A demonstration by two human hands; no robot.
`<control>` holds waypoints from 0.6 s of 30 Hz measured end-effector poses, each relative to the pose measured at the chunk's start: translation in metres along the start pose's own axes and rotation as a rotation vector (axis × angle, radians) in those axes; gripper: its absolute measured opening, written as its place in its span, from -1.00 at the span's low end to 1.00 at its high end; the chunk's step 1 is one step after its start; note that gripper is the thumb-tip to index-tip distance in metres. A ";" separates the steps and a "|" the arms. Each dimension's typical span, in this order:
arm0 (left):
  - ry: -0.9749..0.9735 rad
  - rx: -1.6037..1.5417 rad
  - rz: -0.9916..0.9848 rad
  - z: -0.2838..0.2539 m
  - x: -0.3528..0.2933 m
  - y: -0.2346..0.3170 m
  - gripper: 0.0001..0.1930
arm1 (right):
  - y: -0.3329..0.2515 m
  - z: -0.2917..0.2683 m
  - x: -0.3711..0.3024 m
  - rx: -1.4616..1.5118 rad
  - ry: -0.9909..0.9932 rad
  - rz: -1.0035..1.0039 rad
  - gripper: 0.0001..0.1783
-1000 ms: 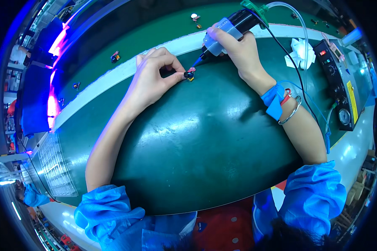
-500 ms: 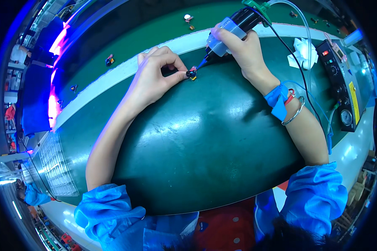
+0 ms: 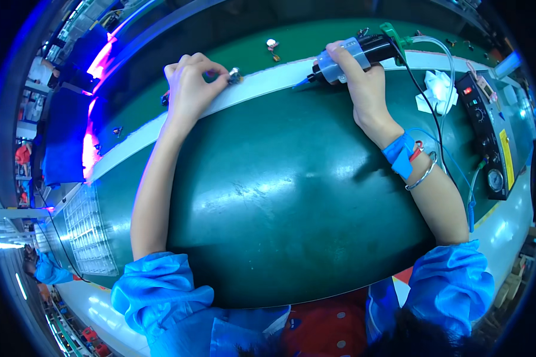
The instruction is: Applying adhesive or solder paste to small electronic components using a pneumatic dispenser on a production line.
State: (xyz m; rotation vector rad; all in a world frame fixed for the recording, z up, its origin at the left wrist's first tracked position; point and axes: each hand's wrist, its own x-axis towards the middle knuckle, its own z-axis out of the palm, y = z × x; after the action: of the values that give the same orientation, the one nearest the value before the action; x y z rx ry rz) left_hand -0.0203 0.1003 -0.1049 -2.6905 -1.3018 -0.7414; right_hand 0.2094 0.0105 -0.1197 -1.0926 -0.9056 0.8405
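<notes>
Pinched between thumb and forefinger of my left hand (image 3: 190, 89) is a small electronic part (image 3: 234, 75), silvery and dark, over the white rail at the table's far edge. My right hand (image 3: 366, 89) is wrapped round a glue dispensing syringe (image 3: 341, 61) with a clear and black barrel. Its thin blue tip (image 3: 302, 83) points left, away from the small part. A green fitting (image 3: 393, 38) caps the syringe, and a clear air tube runs off it. A blue wrist strap (image 3: 401, 156) circles my right wrist.
Beyond the white rail (image 3: 268, 79), a green belt (image 3: 304, 38) carries several small parts. At right stand a black dispenser controller (image 3: 485, 134) with a gauge and a crumpled white tissue (image 3: 438, 91). Clear plastic trays (image 3: 88, 229) lie at left. A black cable hangs beside my right arm.
My left hand has moved up and left with the small part, from the green mat to over the rail. The syringe has shifted right and its tip has left the part.
</notes>
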 end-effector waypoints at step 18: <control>0.109 -0.148 0.277 0.039 0.048 0.007 -0.85 | -0.004 0.002 0.001 0.107 0.027 -0.008 -0.70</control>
State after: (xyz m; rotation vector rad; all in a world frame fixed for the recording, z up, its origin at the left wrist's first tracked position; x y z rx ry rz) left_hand 0.0257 0.1406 -0.1173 -2.8149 -0.8579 -0.9651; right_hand 0.2084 0.0114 -0.1150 -1.0047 -0.8325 0.8565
